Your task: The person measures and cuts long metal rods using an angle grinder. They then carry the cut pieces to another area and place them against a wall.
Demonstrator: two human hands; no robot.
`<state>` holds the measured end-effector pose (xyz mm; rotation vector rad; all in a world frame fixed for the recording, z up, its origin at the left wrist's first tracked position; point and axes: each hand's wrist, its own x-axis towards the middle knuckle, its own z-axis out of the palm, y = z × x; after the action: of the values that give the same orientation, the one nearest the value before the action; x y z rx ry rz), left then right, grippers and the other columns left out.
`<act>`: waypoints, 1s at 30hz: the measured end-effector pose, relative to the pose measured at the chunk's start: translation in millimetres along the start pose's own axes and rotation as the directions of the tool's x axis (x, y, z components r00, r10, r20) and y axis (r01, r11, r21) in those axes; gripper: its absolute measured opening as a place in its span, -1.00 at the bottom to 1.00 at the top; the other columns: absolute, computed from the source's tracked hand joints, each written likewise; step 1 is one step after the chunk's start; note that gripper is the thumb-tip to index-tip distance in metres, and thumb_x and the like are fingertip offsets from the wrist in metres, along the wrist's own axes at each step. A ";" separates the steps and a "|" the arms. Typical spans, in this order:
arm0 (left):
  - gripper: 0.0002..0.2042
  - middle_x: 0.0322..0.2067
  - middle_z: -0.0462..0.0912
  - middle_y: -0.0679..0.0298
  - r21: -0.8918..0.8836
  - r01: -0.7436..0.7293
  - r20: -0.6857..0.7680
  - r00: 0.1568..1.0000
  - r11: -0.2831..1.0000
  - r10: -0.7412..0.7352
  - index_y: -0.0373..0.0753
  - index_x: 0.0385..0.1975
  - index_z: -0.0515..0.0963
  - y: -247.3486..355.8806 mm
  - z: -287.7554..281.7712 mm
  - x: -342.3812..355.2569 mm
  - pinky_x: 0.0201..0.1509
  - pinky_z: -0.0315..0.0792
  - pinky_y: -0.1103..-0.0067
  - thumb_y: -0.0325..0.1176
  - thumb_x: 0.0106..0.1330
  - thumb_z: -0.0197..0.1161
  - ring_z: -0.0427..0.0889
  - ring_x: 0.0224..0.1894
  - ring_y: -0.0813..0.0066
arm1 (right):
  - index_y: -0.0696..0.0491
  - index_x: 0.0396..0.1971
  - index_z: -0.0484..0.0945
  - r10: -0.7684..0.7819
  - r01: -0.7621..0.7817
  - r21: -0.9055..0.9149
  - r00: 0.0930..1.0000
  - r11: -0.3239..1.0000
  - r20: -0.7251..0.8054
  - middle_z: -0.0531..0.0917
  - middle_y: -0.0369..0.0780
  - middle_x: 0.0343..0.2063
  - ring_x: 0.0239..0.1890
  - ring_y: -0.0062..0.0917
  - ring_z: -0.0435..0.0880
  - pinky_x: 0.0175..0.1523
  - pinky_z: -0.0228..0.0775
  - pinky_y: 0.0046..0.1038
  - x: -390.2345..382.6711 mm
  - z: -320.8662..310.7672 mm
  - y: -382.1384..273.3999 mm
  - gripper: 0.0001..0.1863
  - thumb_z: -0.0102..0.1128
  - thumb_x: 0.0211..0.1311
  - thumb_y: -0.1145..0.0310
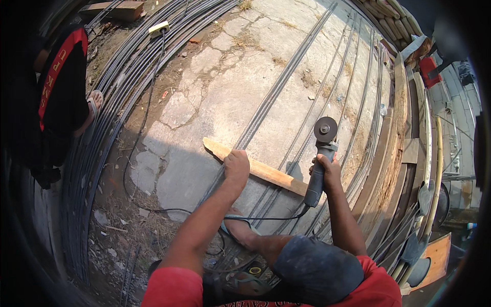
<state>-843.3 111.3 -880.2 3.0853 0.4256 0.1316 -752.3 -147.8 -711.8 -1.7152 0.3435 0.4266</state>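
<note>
My left hand is closed around a bundle of long ribbed steel bars where they cross a pale wooden board lying on the concrete. My right hand grips a grey angle grinder, its round dark disc raised at the top, to the right of the bundle. The grinder's black cord runs leftward from its lower end. More thin bars pass under the board. My sandaled foot is below my left hand.
A person in dark clothing stands at the left on curved stacks of rebar. A cream power strip rests on the bars. Cracked concrete spreads ahead. Planks, poles and stacked sacks line the right side.
</note>
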 end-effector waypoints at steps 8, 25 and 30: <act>-0.84 -0.29 0.63 0.05 -0.618 -0.091 0.193 0.945 0.781 0.263 -0.26 -0.28 0.59 78.7 -29.3 -45.7 -0.04 0.51 0.24 -0.32 0.29 0.23 0.66 -0.15 0.07 | 0.11 -0.15 0.42 -0.061 0.059 0.040 0.997 0.997 0.042 0.61 -0.21 -0.40 -0.52 -0.47 0.68 -0.42 0.60 -0.39 0.7 15.4 -10.6 -0.60 0.37 0.19 0.20; -0.64 -0.19 0.70 -0.09 -0.578 0.747 0.601 0.662 0.329 -0.447 -0.14 -0.14 0.66 -114.0 -9.8 -141.4 -0.01 0.48 0.09 0.04 0.40 0.19 0.64 -0.07 -0.21 | 0.19 0.08 0.46 0.015 0.444 -0.737 0.852 0.509 0.524 0.68 0.04 -0.11 -0.04 -0.15 0.68 0.12 0.47 -0.24 6.9 137.6 -6.5 -0.34 0.42 0.08 0.08; -0.58 -0.24 0.73 -0.05 -0.603 0.761 0.645 0.642 0.240 -0.415 -0.19 -0.16 0.69 -124.0 -5.4 -145.5 -0.02 0.51 0.20 0.08 0.30 0.31 0.67 -0.11 -0.13 | 0.22 0.12 0.41 0.152 0.490 -0.801 0.813 0.344 0.562 0.63 0.13 -0.01 0.11 -0.04 0.62 0.22 0.41 -0.20 -6.1 178.2 1.4 -0.27 0.38 0.08 0.02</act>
<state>-1016.7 191.2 -890.9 1.6922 1.1030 -0.2000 -774.6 27.0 -738.5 -2.5878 -0.7269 1.0842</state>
